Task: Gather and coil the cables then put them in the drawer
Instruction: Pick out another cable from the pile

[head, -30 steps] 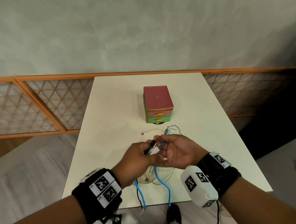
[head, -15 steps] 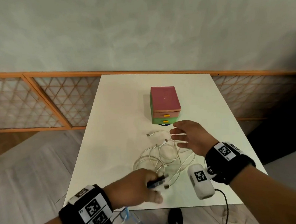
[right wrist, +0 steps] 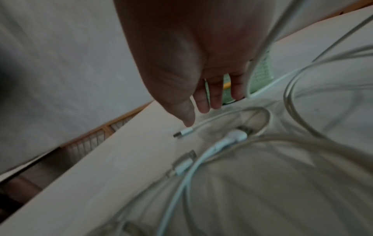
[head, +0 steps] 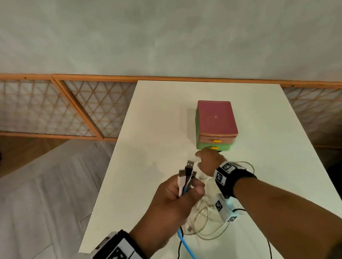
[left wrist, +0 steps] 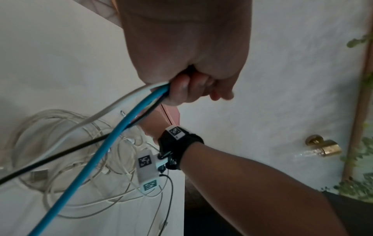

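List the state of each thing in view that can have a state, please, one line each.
Left hand: grips the cable ends.
Cable ends: bunched, plugs pointing up.
Right hand: fingers straight, holding nothing.
White cables: loose loops on the table.
Top drawer: closed.
Bottom drawer: closed.

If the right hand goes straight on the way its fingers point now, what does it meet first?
Probably the white cable plug lying on the table just under the right hand and its fingertips; beyond it stands the drawer box. Depth is unclear.

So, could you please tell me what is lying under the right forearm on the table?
Loose loops of white cable spread on the table beneath the right forearm. How far they run under the arm is covered.
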Tool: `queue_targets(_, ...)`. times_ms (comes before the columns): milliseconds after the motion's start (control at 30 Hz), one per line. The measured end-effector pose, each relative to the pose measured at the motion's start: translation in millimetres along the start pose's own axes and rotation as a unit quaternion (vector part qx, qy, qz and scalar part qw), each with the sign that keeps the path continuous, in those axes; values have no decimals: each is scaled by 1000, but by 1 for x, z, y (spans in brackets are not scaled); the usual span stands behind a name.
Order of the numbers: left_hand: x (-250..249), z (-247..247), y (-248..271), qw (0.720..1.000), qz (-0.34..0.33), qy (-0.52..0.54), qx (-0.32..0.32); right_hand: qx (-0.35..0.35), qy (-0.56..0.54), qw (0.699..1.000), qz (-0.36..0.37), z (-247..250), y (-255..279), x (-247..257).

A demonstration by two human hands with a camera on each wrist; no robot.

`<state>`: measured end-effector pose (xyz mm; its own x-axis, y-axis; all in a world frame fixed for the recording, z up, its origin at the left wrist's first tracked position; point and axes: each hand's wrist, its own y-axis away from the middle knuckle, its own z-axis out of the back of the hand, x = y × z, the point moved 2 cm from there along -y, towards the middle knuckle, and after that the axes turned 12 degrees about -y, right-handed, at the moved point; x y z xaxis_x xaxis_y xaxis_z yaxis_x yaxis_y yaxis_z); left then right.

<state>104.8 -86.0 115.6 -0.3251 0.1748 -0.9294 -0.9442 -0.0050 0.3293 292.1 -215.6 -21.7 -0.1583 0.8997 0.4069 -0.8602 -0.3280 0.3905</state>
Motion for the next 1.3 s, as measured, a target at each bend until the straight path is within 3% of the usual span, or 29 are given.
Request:
queue_targets(133,6,3,-7,997,38,66,-8,-15,136,991,0,-18,-9,2)
queue_targets(233,-1,2,-10,998,17,53,-2,-17,164,986,8,-20,-5,-1)
queue_targets(300,-10,-1,-17,999,-14,31,1,-49,57,997,-1,-10,1,-4)
queue_targets(333,-14,-2,-22,999,-21,36,-3,-87,-70,994,-11,0,6,-6)
queue_targets(367,-17,-5,-29,999,-22,40,-6,-125,-227,966,-23,13,15,-9)
queue_targets(433,-17,-9,-45,999,-20,17,-22,-180,-471,863,-29,41,37,-7)
queue_targets(533,-21,-23,-68,997,-36,-57,-44,-189,-611,769,-7,79,82,2)
queue_targets(633,-34,-39,-77,987,-97,-120,-47,-134,-649,749,27,99,120,15)
queue_targets(733,-50,-49,-74,977,-152,-147,-9,-117,-674,729,31,110,148,20)
queue_targets(833,-51,-51,-72,974,-164,-148,40,-66,-739,670,32,118,171,20)
queue_targets(933,-48,-43,-71,982,-157,-107,20,-19,-790,612,24,113,194,19)
queue_targets(1033,-46,-36,-69,992,-127,-23,-2,-30,-833,550,-49,92,211,17)
queue_targets(1133,-44,-34,-64,995,-92,37,9,18,-860,486,-153,62,218,21)
queue_targets(1300,-52,-34,-39,991,-133,26,6,74,-872,439,-202,41,198,39)
